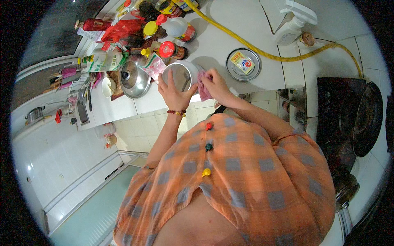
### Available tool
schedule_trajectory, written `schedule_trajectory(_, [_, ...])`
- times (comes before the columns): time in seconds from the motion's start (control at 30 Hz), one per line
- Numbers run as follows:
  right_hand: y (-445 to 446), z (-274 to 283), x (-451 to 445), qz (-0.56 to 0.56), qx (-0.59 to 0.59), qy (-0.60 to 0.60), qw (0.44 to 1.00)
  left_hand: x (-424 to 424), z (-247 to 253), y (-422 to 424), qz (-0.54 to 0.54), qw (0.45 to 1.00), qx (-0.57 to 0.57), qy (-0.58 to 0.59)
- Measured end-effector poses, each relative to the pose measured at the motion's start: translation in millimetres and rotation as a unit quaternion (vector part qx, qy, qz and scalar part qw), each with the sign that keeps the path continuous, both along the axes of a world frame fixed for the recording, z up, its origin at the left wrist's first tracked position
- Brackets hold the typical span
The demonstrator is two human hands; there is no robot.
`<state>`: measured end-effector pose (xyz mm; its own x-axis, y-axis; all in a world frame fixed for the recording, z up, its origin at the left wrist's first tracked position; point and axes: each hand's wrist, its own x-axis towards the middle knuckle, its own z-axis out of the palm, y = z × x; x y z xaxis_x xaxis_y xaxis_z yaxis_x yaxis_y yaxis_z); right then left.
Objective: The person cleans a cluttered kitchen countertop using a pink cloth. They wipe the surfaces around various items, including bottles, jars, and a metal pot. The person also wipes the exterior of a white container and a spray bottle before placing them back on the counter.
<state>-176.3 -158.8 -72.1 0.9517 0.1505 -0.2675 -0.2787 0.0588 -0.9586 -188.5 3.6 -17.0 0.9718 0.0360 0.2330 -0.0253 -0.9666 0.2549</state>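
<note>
Near the counter's front edge stands a round white canister (194, 68), its mouth facing up at me. My left hand (176, 97) is spread around its near side, with the thumb at the right of the rim and fingertips reaching over the opening. In my right hand (219, 87) is a bunched pinkish-purple cloth (203, 89), pressed to the canister's right side. Right of it, a round metal lid or dish (229, 72) bears a yellow printed packet (242, 62). A pink-and-white plastic packet (154, 66) lies close on the left.
A domed steel pan lid (135, 80), a red-capped jar (173, 50) and several bottles crowd the left and back. A yellow corrugated hose (234, 34) crosses the counter towards a white spray bottle (292, 29). A dark wok (368, 120) sits over the black stove (334, 101) at right.
</note>
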Motion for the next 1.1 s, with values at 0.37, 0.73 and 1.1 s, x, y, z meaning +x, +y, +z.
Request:
schedule_trajectory(0.37, [-10.6, -51.4, 13.6, 0.031, -0.123, 0.029, 0.991, 0.1, 19.6, 25.9, -0.075, 0.981, -0.151, 0.098])
schedule_trajectory(0.73, [13.4, 9.5, -20.1, -0.075, -0.083, -0.132, 0.985, -11.6, -2.0, 60.3, -0.147, 0.953, -0.259, 0.051])
schedule_trajectory(1.1, [28.3, 32.9, -79.7, 0.07, 0.007, 0.011, 0.997, -76.4, -37.7, 98.5, 0.051, 0.798, -0.561, 0.213])
